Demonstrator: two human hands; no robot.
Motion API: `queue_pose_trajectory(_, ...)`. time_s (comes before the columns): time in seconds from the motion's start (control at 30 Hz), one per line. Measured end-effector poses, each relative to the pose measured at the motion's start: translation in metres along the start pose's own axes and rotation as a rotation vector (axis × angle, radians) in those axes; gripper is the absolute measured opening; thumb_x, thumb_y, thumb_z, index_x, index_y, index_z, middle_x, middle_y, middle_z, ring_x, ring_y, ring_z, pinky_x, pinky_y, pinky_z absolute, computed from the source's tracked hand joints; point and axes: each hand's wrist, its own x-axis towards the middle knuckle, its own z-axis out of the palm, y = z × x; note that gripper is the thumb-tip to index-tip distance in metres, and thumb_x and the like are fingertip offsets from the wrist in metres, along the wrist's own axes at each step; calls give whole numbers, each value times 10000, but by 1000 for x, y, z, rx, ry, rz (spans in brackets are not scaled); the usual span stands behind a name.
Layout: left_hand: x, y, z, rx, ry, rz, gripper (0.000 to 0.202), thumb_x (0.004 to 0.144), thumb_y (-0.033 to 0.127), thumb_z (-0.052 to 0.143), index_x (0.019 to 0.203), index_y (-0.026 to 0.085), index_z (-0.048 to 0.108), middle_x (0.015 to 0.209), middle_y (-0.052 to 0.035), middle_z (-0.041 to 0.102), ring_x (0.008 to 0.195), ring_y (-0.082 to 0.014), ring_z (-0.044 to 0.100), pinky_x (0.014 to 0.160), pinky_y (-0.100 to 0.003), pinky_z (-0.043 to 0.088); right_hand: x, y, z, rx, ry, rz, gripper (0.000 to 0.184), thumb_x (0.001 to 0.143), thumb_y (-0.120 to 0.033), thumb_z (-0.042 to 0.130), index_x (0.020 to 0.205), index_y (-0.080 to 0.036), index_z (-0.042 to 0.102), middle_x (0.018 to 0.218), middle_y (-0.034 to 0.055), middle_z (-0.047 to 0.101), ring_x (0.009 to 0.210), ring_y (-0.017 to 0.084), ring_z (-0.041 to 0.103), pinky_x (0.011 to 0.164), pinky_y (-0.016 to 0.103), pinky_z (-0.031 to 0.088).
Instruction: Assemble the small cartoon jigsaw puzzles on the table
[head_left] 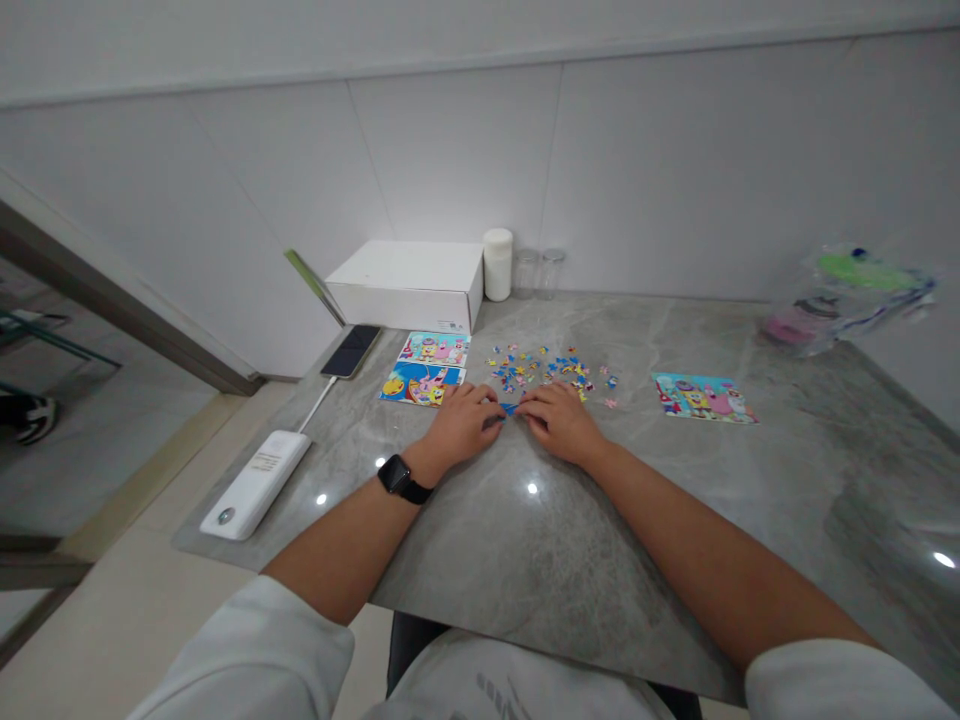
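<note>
My left hand (466, 420) and my right hand (561, 418) meet near the middle of the table, fingertips closed on small blue jigsaw pieces (509, 409) between them. How many pieces are there, and how they join, is too small to tell. Just beyond my fingers lies a loose scatter of colourful jigsaw pieces (574, 370). Left of the scatter, a cartoon picture sheet (420, 383) touches or lies close to my left hand, with another cartoon picture (435, 347) above it. Off to the right rests a separate cartoon picture card (705, 398).
On the grey table (517, 560), a white box (405, 285), white bottle (497, 265) and two clear glasses (551, 272) stand by the wall. A phone (351, 351) is cabled to a white power bank (256, 485) at left. A plastic bag (840, 300) sits far right.
</note>
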Motion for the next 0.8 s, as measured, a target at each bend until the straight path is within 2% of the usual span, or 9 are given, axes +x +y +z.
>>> queue_pose_trajectory(0.17, 0, 1, -1, -1, -28, 11, 195, 992, 326, 636, 1104, 294, 792, 1194, -39, 761, 1110, -273, 602, 992, -493, 384, -1, -3, 0, -11, -39, -39, 236, 985, -220, 644, 1113, -302, 825, 1156, 43, 792, 1131, 256, 639, 1230, 561, 261)
queue_pose_trajectory(0.3, 1, -1, -1, -14, -37, 25, 195, 998, 335, 629, 1106, 294, 787, 1145, -31, 786, 1086, -263, 618, 1006, -488, 374, -1, -3, 0, -14, -45, -31, 242, 994, -227, 635, 1121, -305, 827, 1168, 44, 794, 1138, 258, 638, 1231, 573, 260)
queue_pose_trajectory(0.8, 3, -7, 3, -71, -17, 42, 203, 984, 356, 643, 1094, 291, 801, 1166, -43, 800, 1059, -263, 643, 993, -483, 409, 0, -4, -1, 8, -42, -2, 239, 988, -208, 640, 1129, -296, 811, 1134, 35, 813, 1125, 244, 660, 1210, 515, 298)
